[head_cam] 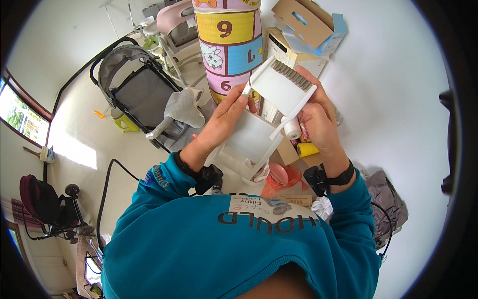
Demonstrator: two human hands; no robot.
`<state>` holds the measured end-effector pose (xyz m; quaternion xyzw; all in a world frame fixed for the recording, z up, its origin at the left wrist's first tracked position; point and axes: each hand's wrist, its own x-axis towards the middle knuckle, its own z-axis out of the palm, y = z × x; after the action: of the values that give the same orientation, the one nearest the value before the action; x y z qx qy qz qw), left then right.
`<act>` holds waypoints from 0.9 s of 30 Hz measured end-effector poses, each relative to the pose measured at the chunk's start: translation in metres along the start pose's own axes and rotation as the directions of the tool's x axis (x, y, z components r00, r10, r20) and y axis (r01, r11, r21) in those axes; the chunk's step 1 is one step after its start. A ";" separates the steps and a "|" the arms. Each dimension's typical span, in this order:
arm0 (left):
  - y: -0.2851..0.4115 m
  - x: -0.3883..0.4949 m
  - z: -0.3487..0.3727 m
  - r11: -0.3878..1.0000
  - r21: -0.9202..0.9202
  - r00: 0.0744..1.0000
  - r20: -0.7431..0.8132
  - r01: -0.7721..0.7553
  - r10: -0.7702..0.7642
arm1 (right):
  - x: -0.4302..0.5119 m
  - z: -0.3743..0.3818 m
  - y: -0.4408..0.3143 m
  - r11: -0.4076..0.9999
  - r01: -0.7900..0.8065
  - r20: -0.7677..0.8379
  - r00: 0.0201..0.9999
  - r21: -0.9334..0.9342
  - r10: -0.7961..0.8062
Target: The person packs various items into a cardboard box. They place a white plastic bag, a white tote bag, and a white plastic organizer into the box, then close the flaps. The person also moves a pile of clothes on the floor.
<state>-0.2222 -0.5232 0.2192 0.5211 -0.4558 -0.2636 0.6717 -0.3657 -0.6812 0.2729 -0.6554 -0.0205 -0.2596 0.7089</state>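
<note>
My left hand [226, 117] grips the left edge of a white plastic holder [278, 89], its thumb on the rim. The holder is tilted and has a row of grey-brown ridged pieces [293, 76] along its upper end. At its right side my right hand [319, 112] has its fingers bent against the edge; part of them is hidden behind it. Below the holder is a white, partly see-through plastic bin [254, 142] with a small label inside. A white thread cone [292, 129] and a yellow roll [307, 149] lie beyond, by my right hand.
A rolled play mat [227, 45] with numbers stands ahead. Left of it are a grey stroller [145, 89] and a pink high chair [173, 18]. An open cardboard box [308, 24] sits at the upper right. A pink bowl [278, 173] lies on a red plastic bag [293, 183] below.
</note>
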 end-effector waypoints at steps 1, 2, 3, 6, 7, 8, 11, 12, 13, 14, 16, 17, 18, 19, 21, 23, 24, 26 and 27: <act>0.000 0.000 0.000 1.000 -0.008 1.000 -0.007 0.003 -0.003 | 0.000 0.001 0.000 1.000 -0.023 0.003 1.000 0.011 0.023; -0.001 0.000 0.000 1.000 0.006 1.000 -0.006 0.004 -0.004 | -0.001 0.001 0.000 0.995 -0.036 -0.011 0.999 0.096 0.037; -0.002 0.000 0.000 1.000 0.019 1.000 -0.006 0.005 -0.004 | -0.001 0.001 0.000 0.983 -0.059 -0.024 0.998 0.172 0.064; -0.004 0.000 0.000 0.998 0.050 1.000 0.002 -0.026 0.026 | -0.001 0.004 0.003 0.995 -0.094 -0.097 0.991 0.014 0.095; -0.005 0.000 0.000 0.997 0.067 0.999 0.002 -0.034 0.034 | 0.000 0.005 0.003 0.991 -0.083 -0.107 0.992 -0.104 0.072; -0.005 -0.001 -0.001 0.998 0.052 0.999 0.007 -0.038 0.038 | 0.002 0.007 0.003 0.988 -0.077 -0.134 0.989 -0.132 0.059; -0.004 -0.004 -0.002 0.999 0.042 1.000 0.008 -0.022 0.021 | 0.010 0.009 0.003 0.987 -0.024 -0.156 0.988 -0.157 -0.001; -0.003 -0.006 -0.004 0.999 0.045 1.000 0.012 -0.018 0.017 | 0.011 0.007 0.000 0.991 -0.023 -0.169 0.986 -0.128 0.001; -0.002 -0.007 -0.005 0.998 0.047 1.000 0.015 -0.028 0.028 | 0.012 0.007 -0.002 0.995 -0.023 -0.187 0.982 -0.094 0.006; -0.002 -0.008 -0.005 0.999 0.051 1.000 0.009 0.000 0.000 | 0.013 0.007 -0.003 0.996 -0.004 -0.173 0.985 -0.095 -0.012; -0.001 -0.008 -0.006 0.998 0.058 1.000 0.001 0.002 -0.002 | 0.014 0.010 -0.001 0.984 -0.013 -0.158 0.987 -0.177 -0.016; -0.001 -0.007 -0.005 0.998 0.057 1.000 0.005 0.014 -0.015 | 0.014 0.011 0.000 0.977 -0.001 -0.139 0.990 -0.215 -0.029; -0.002 -0.006 -0.005 0.999 0.053 1.000 0.010 0.009 -0.009 | 0.014 0.012 0.001 0.972 0.015 -0.127 0.991 -0.232 -0.045; -0.002 -0.006 -0.005 0.998 0.062 1.000 0.012 0.014 -0.015 | 0.013 0.013 0.003 0.968 0.032 -0.114 0.992 -0.249 -0.062; -0.003 -0.005 -0.005 0.999 0.051 1.000 0.015 0.014 -0.014 | 0.013 0.013 0.005 0.960 0.058 -0.094 0.992 -0.276 -0.087; -0.003 -0.006 -0.005 0.998 0.044 0.999 0.016 0.034 -0.034 | 0.014 0.012 0.005 0.952 0.078 -0.080 0.991 -0.295 -0.106; -0.003 -0.006 -0.005 0.998 0.038 0.999 0.016 0.047 -0.048 | 0.014 0.011 0.005 0.946 0.086 -0.073 0.991 -0.313 -0.114; -0.002 -0.005 -0.006 0.998 0.024 0.998 0.025 0.063 -0.064 | 0.015 0.010 0.004 0.933 0.094 -0.063 0.990 -0.347 -0.123; -0.002 -0.005 -0.006 0.998 0.016 0.997 0.034 0.066 -0.067 | 0.014 0.009 0.002 0.940 0.088 -0.071 0.991 -0.330 -0.118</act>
<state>-0.2190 -0.5171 0.2154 0.5364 -0.4517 -0.2912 0.6507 -0.3495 -0.6775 0.2772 -0.7494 0.0202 -0.3252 0.5764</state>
